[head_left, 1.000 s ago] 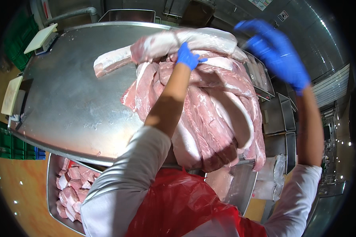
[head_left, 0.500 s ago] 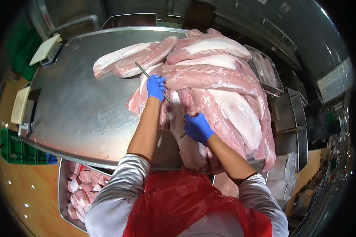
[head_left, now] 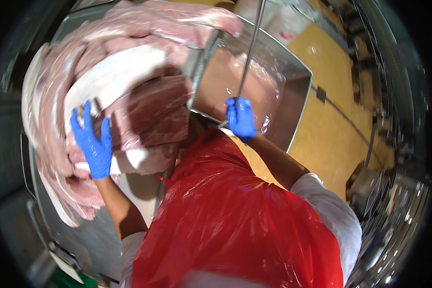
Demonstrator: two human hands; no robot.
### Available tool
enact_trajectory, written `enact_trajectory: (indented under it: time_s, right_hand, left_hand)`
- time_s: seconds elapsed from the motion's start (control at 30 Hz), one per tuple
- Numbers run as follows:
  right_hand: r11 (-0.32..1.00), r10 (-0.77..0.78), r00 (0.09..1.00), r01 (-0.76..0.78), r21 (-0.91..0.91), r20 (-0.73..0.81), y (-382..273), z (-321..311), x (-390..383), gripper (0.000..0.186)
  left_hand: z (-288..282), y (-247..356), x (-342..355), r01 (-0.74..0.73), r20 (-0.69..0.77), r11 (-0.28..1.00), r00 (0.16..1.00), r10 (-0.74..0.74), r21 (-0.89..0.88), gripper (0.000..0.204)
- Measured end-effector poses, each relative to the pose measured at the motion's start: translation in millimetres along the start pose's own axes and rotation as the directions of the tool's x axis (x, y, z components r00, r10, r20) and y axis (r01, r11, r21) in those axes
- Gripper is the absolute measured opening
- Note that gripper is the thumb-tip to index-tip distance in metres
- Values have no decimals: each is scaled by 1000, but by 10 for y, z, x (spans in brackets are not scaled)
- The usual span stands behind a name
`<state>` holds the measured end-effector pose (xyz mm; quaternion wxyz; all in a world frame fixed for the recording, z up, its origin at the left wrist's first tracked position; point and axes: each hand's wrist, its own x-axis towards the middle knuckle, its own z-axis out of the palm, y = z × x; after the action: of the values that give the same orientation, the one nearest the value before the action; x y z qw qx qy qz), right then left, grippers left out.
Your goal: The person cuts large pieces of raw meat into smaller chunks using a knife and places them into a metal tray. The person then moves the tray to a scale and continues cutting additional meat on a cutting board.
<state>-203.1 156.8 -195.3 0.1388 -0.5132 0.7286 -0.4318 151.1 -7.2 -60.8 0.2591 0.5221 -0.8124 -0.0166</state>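
My right hand, in a blue glove, is closed round a long thin metal rod. The rod stretches away from me, over a metal tub and out past the upper edge of the view. My left hand, also gloved in blue, is spread with its fingers apart over the pile. Large slabs of pale pink meat with white fat lie heaped there. Whether the left fingertips touch the meat I cannot tell.
Right of the pile stands the metal tub with something pinkish and shiny inside. The steel table shows at the lower left. Beyond the tub lie a yellowish floor and a dark cable. Crates and racks line the far right.
The view has swung right, bringing the tub forward. My left hand has let go of the rod and spread over the meat. My right hand still grips the rod, now away from the pile.
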Motion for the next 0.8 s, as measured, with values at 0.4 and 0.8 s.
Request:
enact_trajectory:
  time_s: [0.4, 0.8]
  right_hand:
    - [609, 787, 438, -432, -666, 435, 3171, -678, -1402, 25]
    - [639, 691, 22, -486, -596, 723, 4189, 505, -892, 33]
  left_hand:
    - [910, 27, 359, 195, 5, 908, 977, -212, 371, 121]
    - [899, 185, 480, 238, 73, 855, 950, -304, 460, 112]
